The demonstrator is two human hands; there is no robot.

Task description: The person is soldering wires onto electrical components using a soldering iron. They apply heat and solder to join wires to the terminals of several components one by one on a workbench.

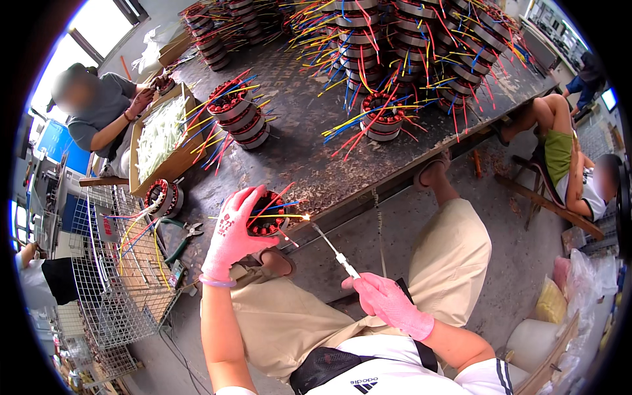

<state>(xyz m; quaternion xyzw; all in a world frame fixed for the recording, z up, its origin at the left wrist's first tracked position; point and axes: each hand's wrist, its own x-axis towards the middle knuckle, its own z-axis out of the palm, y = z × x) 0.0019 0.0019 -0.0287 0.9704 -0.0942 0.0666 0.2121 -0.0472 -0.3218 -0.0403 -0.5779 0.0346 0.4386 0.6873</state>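
Note:
My left hand (232,234), in a pink glove, is closed round a motor stator (266,222) with red windings near the table's front edge. Yellow, blue and red wires stick out of it to the right. My right hand (394,304), also gloved in pink, grips a slim white-handled tool with a thin metal shaft (327,241). Its tip points up and left at the ends of the stator's wires, where a small bright orange spot glows. Left of my left hand lies another stator (164,198) with wires. Pliers with dark green handles (179,238) rest beside it.
Several stators (359,39) stand in tall stacks at the back of the dark table (296,145). Closer are a short stack (238,113) and a single stator (382,118). A box of white sleeves (161,135) stands left, by a co-worker (105,112). Wire racks (112,276) flank the table.

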